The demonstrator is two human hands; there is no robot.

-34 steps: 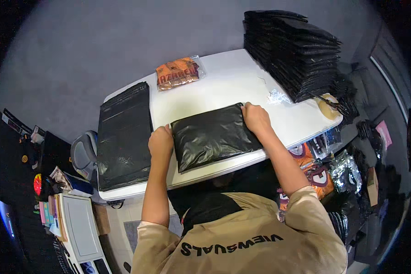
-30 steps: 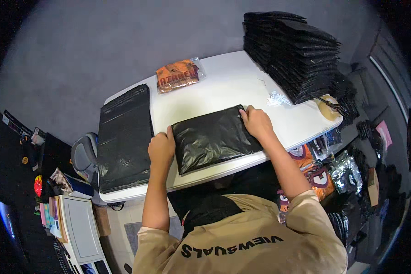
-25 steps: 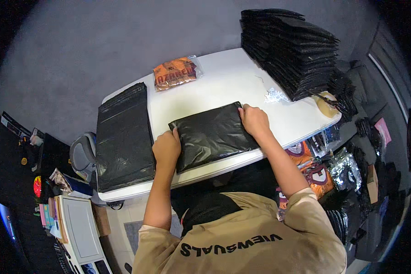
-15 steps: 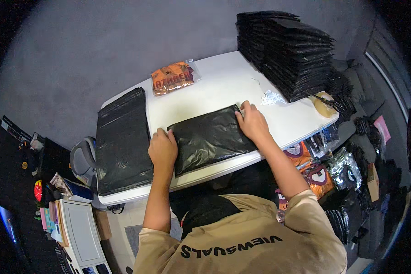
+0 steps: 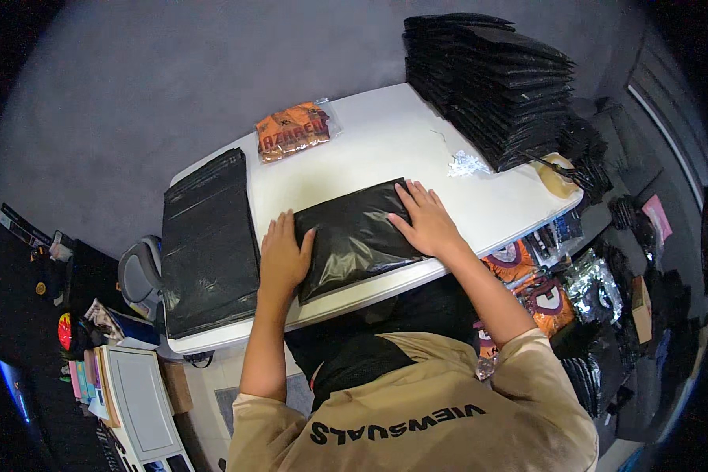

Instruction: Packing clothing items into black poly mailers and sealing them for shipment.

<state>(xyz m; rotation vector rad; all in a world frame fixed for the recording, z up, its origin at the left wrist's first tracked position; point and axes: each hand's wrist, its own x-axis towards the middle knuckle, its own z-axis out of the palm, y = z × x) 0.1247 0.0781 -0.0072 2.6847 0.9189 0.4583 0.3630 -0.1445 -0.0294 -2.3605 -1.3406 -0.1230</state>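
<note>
The package (image 5: 355, 240) is a flat, rectangular unit in glossy black plastic. The film is creased, with bright reflections over the lower middle. It lies flat on the white table (image 5: 381, 141), at the middle of the table's near edge, its long sides running roughly parallel to that edge.
</note>
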